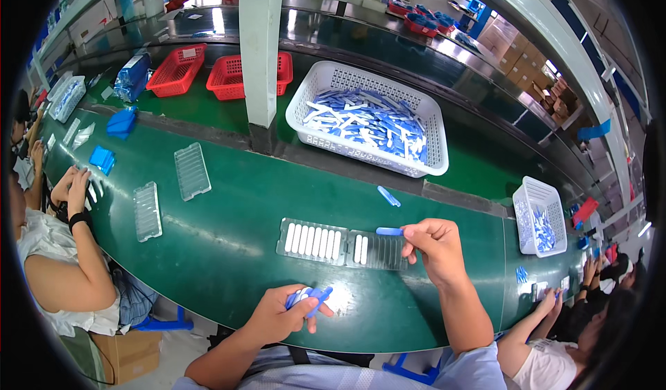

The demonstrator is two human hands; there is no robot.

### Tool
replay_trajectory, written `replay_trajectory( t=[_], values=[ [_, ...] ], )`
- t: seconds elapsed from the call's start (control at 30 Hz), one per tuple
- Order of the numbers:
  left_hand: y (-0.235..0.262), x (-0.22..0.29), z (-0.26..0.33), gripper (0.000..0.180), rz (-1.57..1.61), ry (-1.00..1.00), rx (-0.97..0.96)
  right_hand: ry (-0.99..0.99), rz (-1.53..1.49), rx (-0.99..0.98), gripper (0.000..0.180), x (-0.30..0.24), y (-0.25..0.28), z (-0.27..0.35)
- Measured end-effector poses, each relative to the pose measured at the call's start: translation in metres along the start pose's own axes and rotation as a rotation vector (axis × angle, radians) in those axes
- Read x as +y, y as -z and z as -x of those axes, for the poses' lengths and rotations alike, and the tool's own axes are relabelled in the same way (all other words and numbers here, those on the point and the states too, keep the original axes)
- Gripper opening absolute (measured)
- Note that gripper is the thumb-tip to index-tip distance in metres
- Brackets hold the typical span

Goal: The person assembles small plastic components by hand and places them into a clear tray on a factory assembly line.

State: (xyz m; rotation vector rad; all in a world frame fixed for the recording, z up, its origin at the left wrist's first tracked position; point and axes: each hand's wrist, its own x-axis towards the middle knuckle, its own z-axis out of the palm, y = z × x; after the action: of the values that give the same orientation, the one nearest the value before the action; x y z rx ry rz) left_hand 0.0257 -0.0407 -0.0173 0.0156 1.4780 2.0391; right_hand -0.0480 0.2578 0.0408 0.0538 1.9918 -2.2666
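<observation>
Glossy green tabletop (222,265), right hand (437,248) pinching a slim blue plastic stick (389,231) by a clear slotted plastic tray (383,253) just below mid-frame, and that blue-and-white plastic bundle (305,296) crammed in my left hand (277,314) could spill if I loosen up.

Just beyond the far edge of the green table (229,234), toward its left end, two red slotted baskets (225,87), one partly behind a white post (261,50) at that edge; left of both, a blue plastic-wrapped bundle (132,78). Outside the table's left near edge, a seated co-worker (69,275) in white, with a cardboard box (130,355) and a blue stool (166,321) below.
</observation>
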Motion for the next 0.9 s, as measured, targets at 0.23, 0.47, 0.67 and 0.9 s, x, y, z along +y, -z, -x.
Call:
replay_trajectory(
  t=[0.23, 0.47, 0.67, 0.9],
  values=[
    [-0.001, -0.008, -0.001, 0.021, -0.111, 0.033, -0.033, -0.038, 0.441, -0.324, 0.005, 0.02, 0.029, -0.028],
    [-0.002, -0.002, -0.001, 0.021, -0.117, 0.017, -0.034, 0.205, 0.995, -0.33, 0.025, 0.018, -0.003, -0.031],
    [-0.001, 0.001, 0.003, 0.022, 0.055, 0.017, 0.022, 0.395, 1.081, -0.156, 0.028, 0.024, -0.015, -0.016],
    [-0.012, 0.003, 0.002, 0.02, -0.093, 0.052, 0.003, 0.02, 0.547, -0.479, 0.021, 0.022, -0.071, 0.052]
  ],
)
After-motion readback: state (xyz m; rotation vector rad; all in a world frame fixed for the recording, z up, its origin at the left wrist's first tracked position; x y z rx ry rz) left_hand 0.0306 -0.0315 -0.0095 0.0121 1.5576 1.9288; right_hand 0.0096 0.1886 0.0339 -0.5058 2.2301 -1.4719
